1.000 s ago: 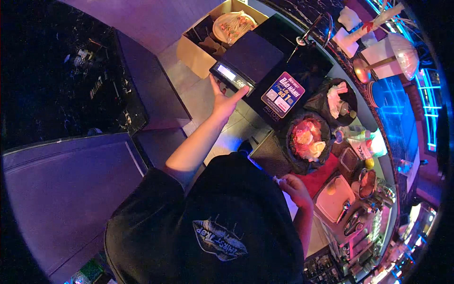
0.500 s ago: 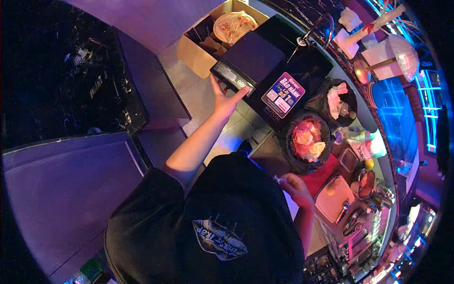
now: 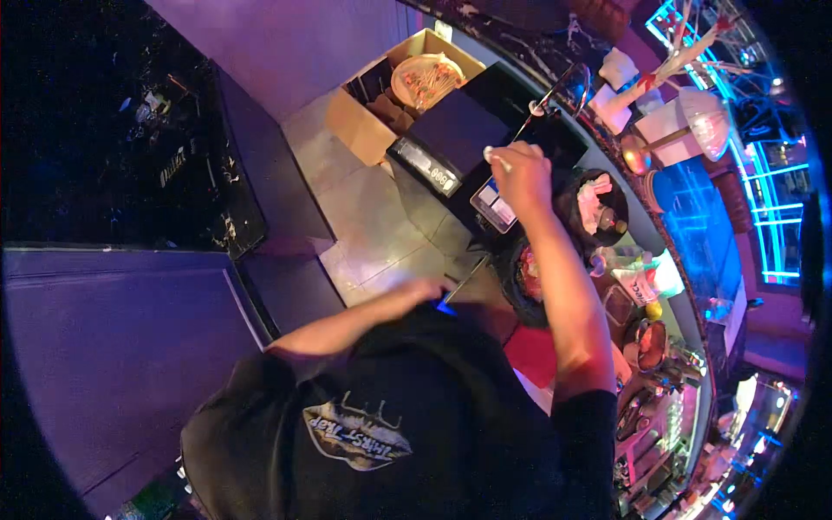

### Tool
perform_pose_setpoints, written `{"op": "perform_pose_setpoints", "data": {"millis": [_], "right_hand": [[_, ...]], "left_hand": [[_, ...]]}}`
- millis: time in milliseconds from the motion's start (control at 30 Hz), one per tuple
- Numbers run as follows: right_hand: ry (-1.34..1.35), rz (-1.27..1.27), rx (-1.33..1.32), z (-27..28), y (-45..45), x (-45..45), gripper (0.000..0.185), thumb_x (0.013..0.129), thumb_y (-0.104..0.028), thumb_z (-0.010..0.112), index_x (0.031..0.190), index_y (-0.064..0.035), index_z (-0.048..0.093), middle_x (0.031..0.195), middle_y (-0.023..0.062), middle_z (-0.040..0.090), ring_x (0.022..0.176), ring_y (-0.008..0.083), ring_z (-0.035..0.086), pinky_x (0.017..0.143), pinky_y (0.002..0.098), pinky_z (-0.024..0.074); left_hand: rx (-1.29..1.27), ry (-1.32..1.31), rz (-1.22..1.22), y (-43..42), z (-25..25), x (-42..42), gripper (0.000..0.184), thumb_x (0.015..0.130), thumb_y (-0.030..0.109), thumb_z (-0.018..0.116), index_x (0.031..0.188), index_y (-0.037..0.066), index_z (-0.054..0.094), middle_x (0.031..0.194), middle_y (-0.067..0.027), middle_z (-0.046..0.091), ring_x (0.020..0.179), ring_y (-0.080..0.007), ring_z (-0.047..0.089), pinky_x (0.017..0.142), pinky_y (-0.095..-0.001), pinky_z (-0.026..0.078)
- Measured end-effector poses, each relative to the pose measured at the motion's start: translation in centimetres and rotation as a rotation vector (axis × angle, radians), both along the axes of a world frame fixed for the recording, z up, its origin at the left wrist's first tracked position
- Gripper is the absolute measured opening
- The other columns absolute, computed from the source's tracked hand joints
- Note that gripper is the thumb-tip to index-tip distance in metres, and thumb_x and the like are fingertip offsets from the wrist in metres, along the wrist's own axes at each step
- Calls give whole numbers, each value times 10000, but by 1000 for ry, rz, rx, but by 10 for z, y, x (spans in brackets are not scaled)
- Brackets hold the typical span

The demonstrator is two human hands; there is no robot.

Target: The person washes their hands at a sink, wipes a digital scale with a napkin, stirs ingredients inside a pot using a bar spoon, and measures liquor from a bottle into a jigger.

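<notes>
A black digital scale (image 3: 455, 130) with a display on its front edge rests on the black counter. Above the counter's sticker (image 3: 494, 208), my right hand (image 3: 523, 178) is closed on a small white thing, perhaps a crumpled tissue, and partly covers the sticker. My left hand (image 3: 420, 293) is low beside my body, smeared by motion, so its fingers cannot be made out. A lined bin of red and pale scraps (image 3: 530, 270) is partly hidden behind my right forearm. Beside it, a second black-lined bin (image 3: 596, 208) holds crumpled white paper.
An open cardboard box (image 3: 357, 130) holds a round plate of skewered pieces (image 3: 425, 82). A curved faucet (image 3: 537, 108) stands behind the scale. Bottles, a yellow fruit (image 3: 653, 309) and a metal tray (image 3: 646, 345) line the right side. A red cloth (image 3: 530, 354) lies near my body.
My left hand has let go of the scale's front edge and moved down toward my body. My right hand has risen from beside my body to over the sticker. The view has shifted.
</notes>
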State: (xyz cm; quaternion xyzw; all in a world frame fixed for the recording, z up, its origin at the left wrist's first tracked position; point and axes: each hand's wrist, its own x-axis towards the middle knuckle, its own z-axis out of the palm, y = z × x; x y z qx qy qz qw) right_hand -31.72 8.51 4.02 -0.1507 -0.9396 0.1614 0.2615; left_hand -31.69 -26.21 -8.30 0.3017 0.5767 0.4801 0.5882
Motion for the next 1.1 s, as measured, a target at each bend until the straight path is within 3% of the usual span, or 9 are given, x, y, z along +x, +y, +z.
{"op": "perform_pose_setpoints", "data": {"millis": [67,133,200,300,467,567,633,800,1100], "right_hand": [[82,25,49,-1,-12,-25,158,877,-205,778,1016,-225,849,950,-5,728,888,270,648,826,431,486],[79,119,101,0,-28,-47,164,880,-223,769,1028,-235,839,952,-14,730,870,267,643,817,422,474],[8,270,205,-14,-37,-69,149,895,-237,750,1024,-245,825,963,-22,734,868,268,638,805,426,459],[-26,292,269,-12,-29,-100,115,905,-235,728,976,-229,818,979,-4,739,860,269,636,791,440,449],[-282,-36,282,2,-8,-154,155,924,-274,699,988,-211,825,1001,0,736,901,274,662,819,450,480],[-227,50,148,-23,-20,-170,136,927,-264,698,972,-206,812,1006,27,726,934,305,660,803,481,487],[-72,462,200,-14,-46,-159,134,931,-237,687,1009,-184,782,1001,27,689,973,282,632,854,449,471],[-42,609,550,-17,-65,-145,148,943,-214,661,1054,-160,742,1005,17,643,1001,242,593,910,405,438],[-166,590,484,-12,-61,-54,123,929,-162,634,965,-167,751,1036,40,664,998,237,586,946,420,429]], "left_hand": [[217,83,-142,1,32,15,502,1158,434,512,1476,76,667,1492,-103,668,1352,-240,609,1107,-388,477],[258,-112,-55,-9,34,14,336,1139,241,616,1365,16,722,1257,-57,757,1111,-153,668,1008,-277,498],[135,-83,-39,-16,24,14,323,1131,232,633,1335,5,738,1254,-54,756,1090,-124,657,975,-249,489],[184,42,68,-16,28,17,271,1140,255,623,1121,5,725,995,-3,683,875,-99,573,783,-259,451],[92,-118,243,-15,5,35,273,1146,266,603,1047,24,684,931,9,628,825,-93,522,735,-268,422],[76,-106,220,-14,10,33,270,1146,265,595,1055,28,686,940,9,638,826,-91,528,738,-262,427],[68,-91,203,-12,15,32,268,1146,265,587,1063,31,688,949,8,648,827,-89,535,740,-256,431],[79,6,239,-6,22,32,266,1140,263,590,1059,30,690,957,14,657,828,-89,540,741,-248,432],[9,84,118,9,39,20,207,1110,203,630,1182,24,705,995,-7,689,858,-115,584,792,-261,467]]}}
